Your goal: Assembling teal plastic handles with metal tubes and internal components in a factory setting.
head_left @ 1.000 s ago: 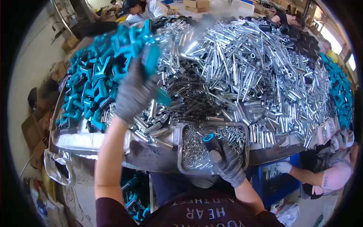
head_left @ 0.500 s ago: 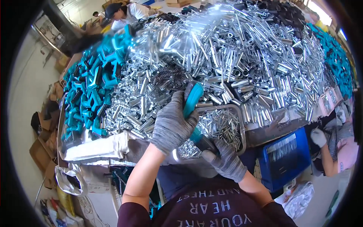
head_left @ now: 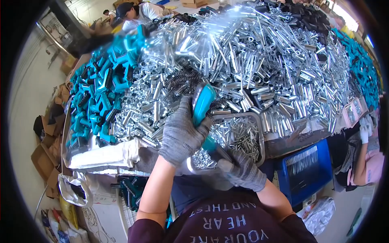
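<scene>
Teal-and-black plastic housings [head_left: 101, 99] are lying heaped on the grey-edged worktop [head_left: 283, 146]; the grey-gloved left hand [head_left: 182, 135], fingers curled, is holding a teal plastic part [head_left: 205, 103] near a pale rectangular tray [head_left: 262, 141]; the grey-gloved right hand [head_left: 246, 172], fingers closed, is gripping a black cylindrical section [head_left: 220, 153] just below

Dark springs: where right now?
Head view, upper middle, slightly left: the dark springs lie just beyond the held teal piece, among silver metal parts.

Teal piece [head_left: 206, 99] — partly hidden behind the left hand [head_left: 180, 139].
</scene>
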The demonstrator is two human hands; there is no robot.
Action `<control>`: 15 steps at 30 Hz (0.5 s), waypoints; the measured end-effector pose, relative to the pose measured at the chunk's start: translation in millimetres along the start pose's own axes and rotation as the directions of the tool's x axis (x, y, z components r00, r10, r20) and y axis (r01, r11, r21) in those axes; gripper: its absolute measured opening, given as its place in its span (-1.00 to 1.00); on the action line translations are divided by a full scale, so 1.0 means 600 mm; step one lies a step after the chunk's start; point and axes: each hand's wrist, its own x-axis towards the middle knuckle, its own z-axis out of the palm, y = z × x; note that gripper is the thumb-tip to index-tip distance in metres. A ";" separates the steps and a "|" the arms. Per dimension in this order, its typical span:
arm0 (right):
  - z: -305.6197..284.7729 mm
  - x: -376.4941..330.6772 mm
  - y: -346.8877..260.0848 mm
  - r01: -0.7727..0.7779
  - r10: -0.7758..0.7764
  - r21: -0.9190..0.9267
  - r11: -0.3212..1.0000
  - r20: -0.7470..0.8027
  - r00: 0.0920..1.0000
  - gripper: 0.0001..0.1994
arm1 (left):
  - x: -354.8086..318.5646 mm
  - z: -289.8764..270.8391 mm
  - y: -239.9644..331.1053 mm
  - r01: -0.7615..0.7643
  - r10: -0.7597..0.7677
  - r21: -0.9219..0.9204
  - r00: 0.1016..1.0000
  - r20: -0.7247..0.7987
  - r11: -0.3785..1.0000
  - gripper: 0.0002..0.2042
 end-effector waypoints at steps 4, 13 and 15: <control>0.012 0.018 -0.012 0.001 -0.202 -0.700 0.714 -0.204 0.958 -0.47 | 0.013 -0.010 0.041 0.323 -0.358 0.439 0.934 -0.004 0.838 -0.54; 0.013 0.024 -0.009 0.088 -0.285 -0.662 0.744 -0.196 0.938 -0.46 | 0.025 -0.011 -0.005 0.262 -0.290 0.312 0.956 0.045 0.913 -0.50; 0.009 0.018 -0.026 0.062 -0.101 -0.290 0.955 -0.119 0.988 -0.46 | 0.025 -0.009 -0.017 0.152 -0.163 0.166 0.985 0.053 0.974 -0.48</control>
